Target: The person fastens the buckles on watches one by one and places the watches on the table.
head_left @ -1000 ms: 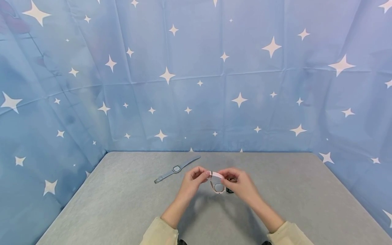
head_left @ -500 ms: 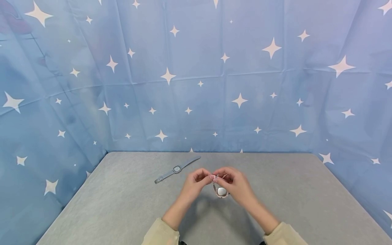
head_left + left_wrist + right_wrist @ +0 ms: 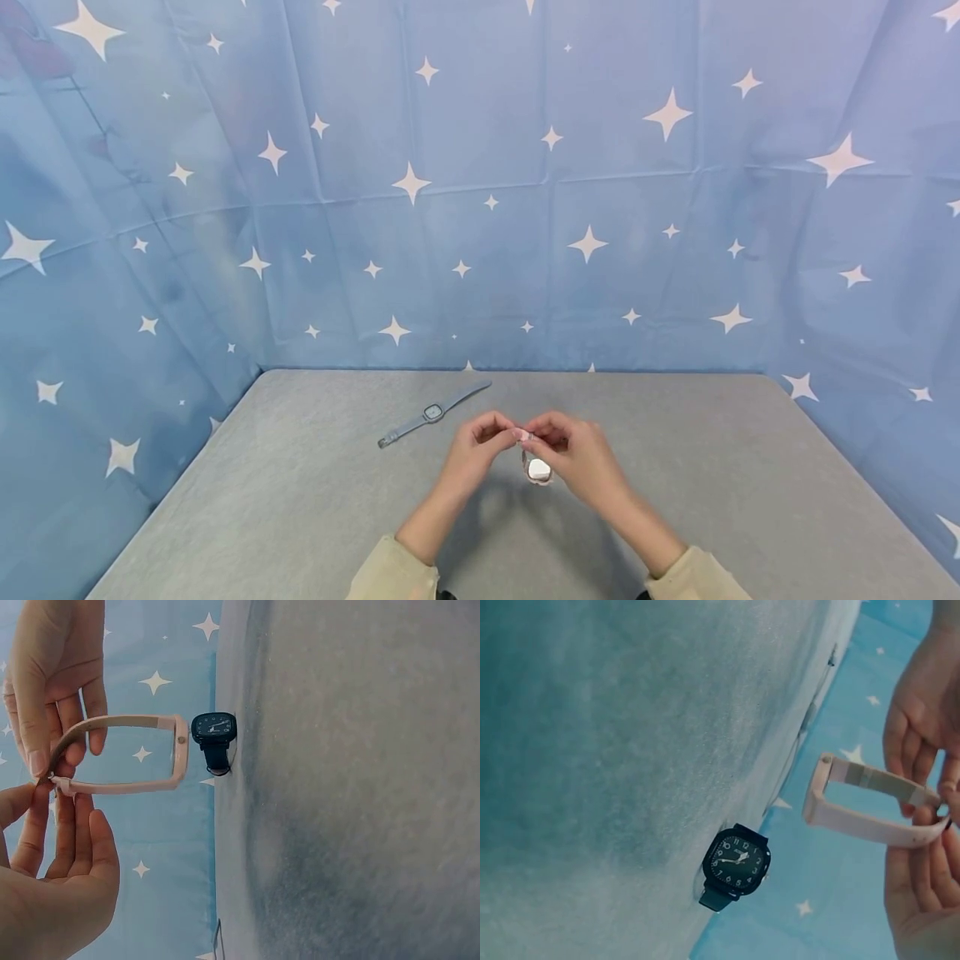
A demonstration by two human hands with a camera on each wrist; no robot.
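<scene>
Both hands hold a pink wristwatch (image 3: 538,472) above the table, its strap ends brought together into a loop with the case hanging below. My left hand (image 3: 474,450) pinches one strap end between thumb and fingers. From the other side, my right hand (image 3: 576,457) pinches the strap (image 3: 870,829) near the same spot. Fingertips of the two hands nearly meet there and partly cover the buckle area. A black watch (image 3: 736,859) with a square dial lies beyond the pink one in both wrist views; the right hand hides it in the head view.
A light blue watch (image 3: 433,413) lies stretched out on the grey table (image 3: 300,500), to the left of and beyond the hands. A blue curtain with white stars (image 3: 480,233) hangs behind the table and along its sides.
My right hand has moved left toward the left hand, closing the pink watch's strap into a loop. Over the last half second both hands stay nearly in place, with the watch case turning slightly.
</scene>
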